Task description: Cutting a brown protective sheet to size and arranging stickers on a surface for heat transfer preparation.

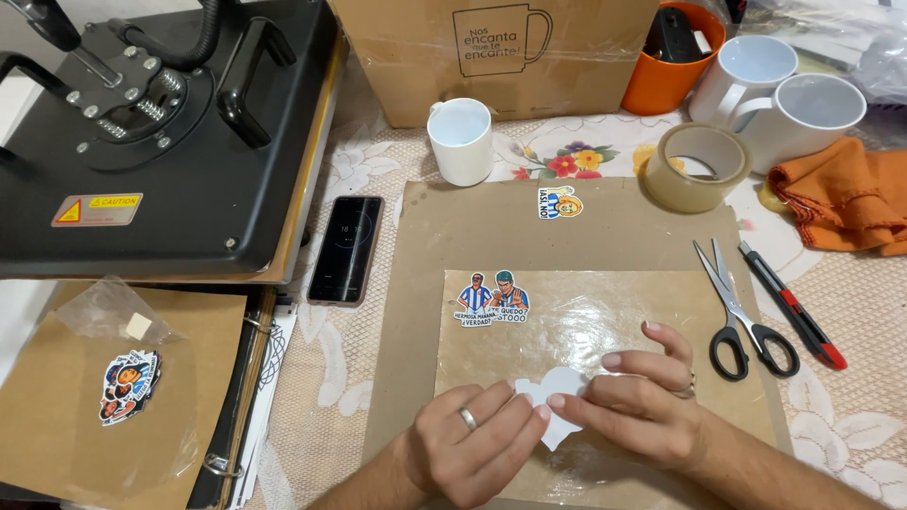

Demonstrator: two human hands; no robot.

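My left hand (470,442) and my right hand (642,397) meet over a small white cut-out paper shape (556,397), blank side up, and both pinch its edges. It lies on a clear plastic sheet (605,312) spread over a brown cardboard mat (472,212). A sticker of two cartoon figures (492,298) lies on the clear sheet just beyond my hands. A smaller blue and yellow sticker (559,203) sits near the mat's far edge.
Scissors (742,312) and a red and black utility knife (792,304) lie right of the mat. A tape roll (697,167), white mugs (461,140), an orange cloth (841,194), a cardboard box (491,57), a phone (346,249) and a black heat press (156,132) surround it. Another sticker (130,385) lies at left.
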